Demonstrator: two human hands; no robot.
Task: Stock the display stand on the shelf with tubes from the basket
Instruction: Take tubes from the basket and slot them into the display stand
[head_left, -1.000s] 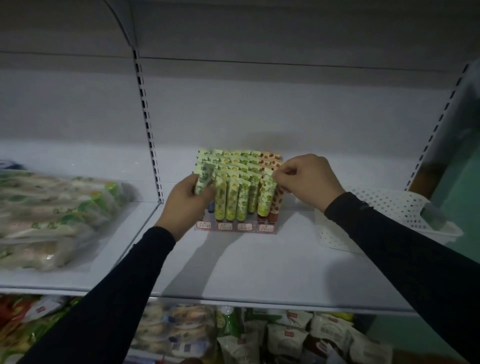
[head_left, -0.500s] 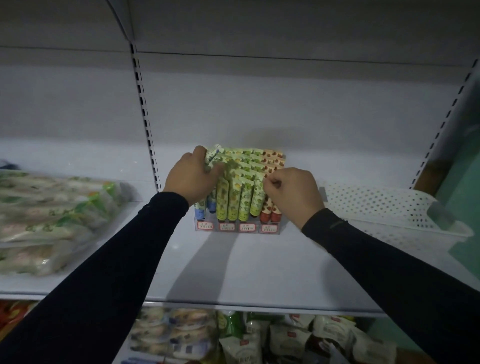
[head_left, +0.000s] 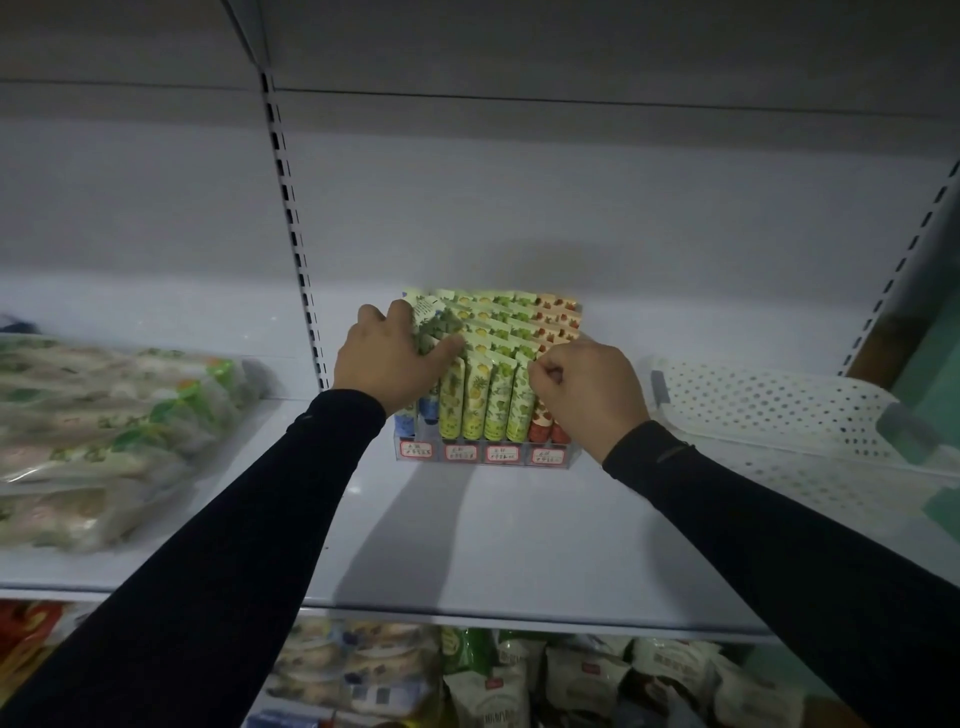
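Tubes (head_left: 480, 405) stood packed in the display stand (head_left: 483, 454), beneath both sets of fingers. Left hand (head_left: 387, 358) gripped a loose tube (head_left: 428, 317) over the left rows; right hand (head_left: 582, 389) pinched a right-side tube. Forcing it might topple neighbours.

It is dim and a bit grainy. The arms cast soft dark shadows on the shelf (head_left: 467, 545). The top is darkest. Straight lines bend near the edges. The bags (head_left: 104, 441) on the left look blurry.
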